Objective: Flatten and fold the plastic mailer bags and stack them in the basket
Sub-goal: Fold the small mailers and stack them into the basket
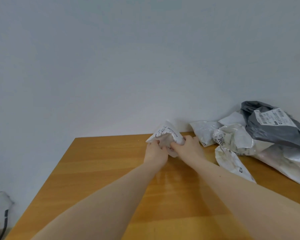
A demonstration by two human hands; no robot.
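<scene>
Head view. A wooden table [100,170] runs from the lower frame up to a plain wall. Both forearms reach forward from 6 o'clock toward the table's far edge.

Held item: one white mailer bag [166,135], crumpled and printed with black text, sits just right of frame centre at the far edge of the table. Its upper part stands up in a peak against the wall; whether its lower edge touches the table cannot be told.

Left hand [156,151]: fingers curled, pinching the bag's lower left corner. Right hand [189,148]: fingers curled round the bag's lower right side. The hands are close together, nearly touching.

Remaining stock: a pile of mailer bags [235,141] lies at 3 o'clock from the hands, near but apart from them. A grey mailer bag [274,129] with a white label rests on top of the white ones.

The basket is not in view. A pale object with a dark cord shows at 8 o'clock beyond the table edge; it cannot be identified.

Judged step: opening out the crumpled bag before flattening.

Risks:
- Trapped air or set creases may make the film spring back, giving a loose fold.
- Pulling both corners hard may stretch or tear thin film.
- Working at the far edge may let the bag slip off.
- The right forearm may brush the pile and shift it.
</scene>
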